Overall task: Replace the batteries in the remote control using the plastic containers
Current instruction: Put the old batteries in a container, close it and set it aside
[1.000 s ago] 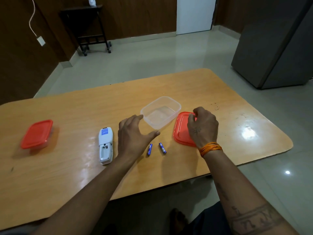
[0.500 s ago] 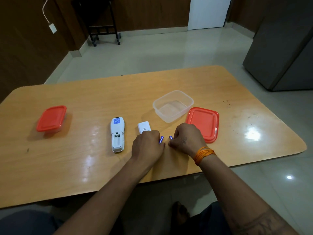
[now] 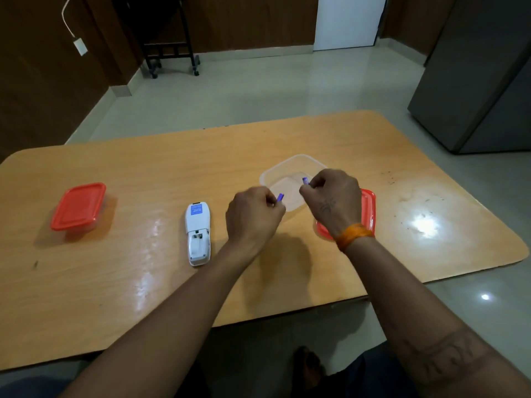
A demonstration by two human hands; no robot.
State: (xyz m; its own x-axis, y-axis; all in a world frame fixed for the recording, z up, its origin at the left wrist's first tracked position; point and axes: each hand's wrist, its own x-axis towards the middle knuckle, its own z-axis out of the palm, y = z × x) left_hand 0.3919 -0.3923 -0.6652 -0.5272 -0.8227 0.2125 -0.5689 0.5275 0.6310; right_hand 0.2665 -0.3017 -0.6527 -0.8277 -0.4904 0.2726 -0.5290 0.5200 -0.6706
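Remote [image 3: 197, 232] lies face down on the table [image 3: 115, 282], left of both hands, with its battery bay uncovered and nothing in it; it sits well in from the near edge. Left hand [image 3: 253, 216] pinches one blue battery [image 3: 280, 197] between curled fingers, held above the table just short of the clear tub [image 3: 287, 173]. Right hand [image 3: 330, 199] pinches a second blue battery [image 3: 305, 180] over the tub's open mouth. The tub's near right corner is hidden behind the right hand. The red lid [image 3: 369, 208] lies flat beside the tub, mostly covered by the right wrist. A second tub with a red lid on [image 3: 77, 206] stands well apart near the left edge. Open tabletop lies between it and the remote, and to the right of the lid. Whether the batteries touch the tub cannot be told.
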